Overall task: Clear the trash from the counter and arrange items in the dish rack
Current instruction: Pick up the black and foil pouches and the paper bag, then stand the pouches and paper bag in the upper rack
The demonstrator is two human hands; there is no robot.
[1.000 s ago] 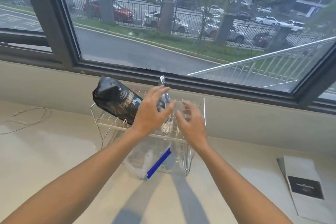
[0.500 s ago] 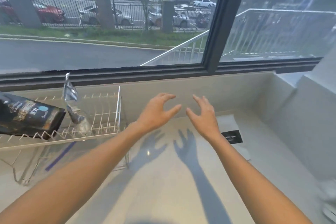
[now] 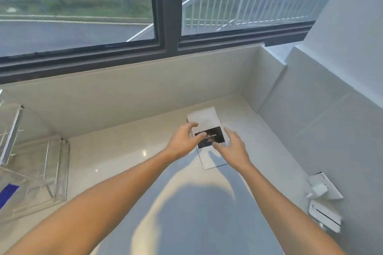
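Right now a white pouch (image 3: 205, 119) with a black label (image 3: 213, 137) is lying flat on the pale worktop (image 3: 128, 151), near the back corner where the tiled side wall (image 3: 323, 122) is meeting the low ledge under the window (image 3: 165, 6). Both of the person's hands are hovering over it. The left hand (image 3: 182, 141) is reaching in from the pouch's left edge, its fingers (image 3: 192, 125) spread and curled, with the thumb lying across the edge of the label. The right hand (image 3: 233, 145) is coming in on the other side, fingers (image 3: 229, 131) likewise spread apart and bent; neither hand is gripping anything, though I cannot tell whether the fingertips are touching the pouch. Bare forearms are stretching forward from the near edge, casting a broad shadow on the worktop. Well apart, at the far left, the wire dish rack (image 3: 56, 167) is standing on the worktop, with a strip of blue (image 3: 8, 192) showing through its lower part. Down on the right, by the side wall, some white fittings (image 3: 323, 192) are sitting, too blurred to identify.
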